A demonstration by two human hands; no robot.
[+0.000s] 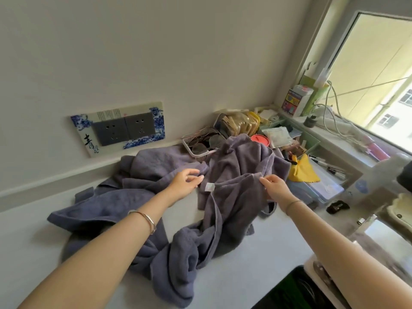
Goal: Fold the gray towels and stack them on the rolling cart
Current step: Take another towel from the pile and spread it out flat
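Several gray towels lie crumpled in a heap on the white tabletop [234,284]. One towel [231,210] runs twisted from the middle toward the front edge, with a small white label [209,186] near its top hem. My right hand [275,185] pinches that towel's upper edge. My left hand [186,182] hovers over the heap beside the label, fingers relaxed and holding nothing. Another towel [100,210] spreads to the left, and a third [243,157] is bunched at the back. No rolling cart can be made out.
A wall socket panel [120,128] sits at the back left. A clear basket of eyeglasses [200,144], a red lid [259,139], a yellow cloth [304,170] and boxes crowd the back right. The window sill [334,134] carries cables. A black object [337,206] lies at right.
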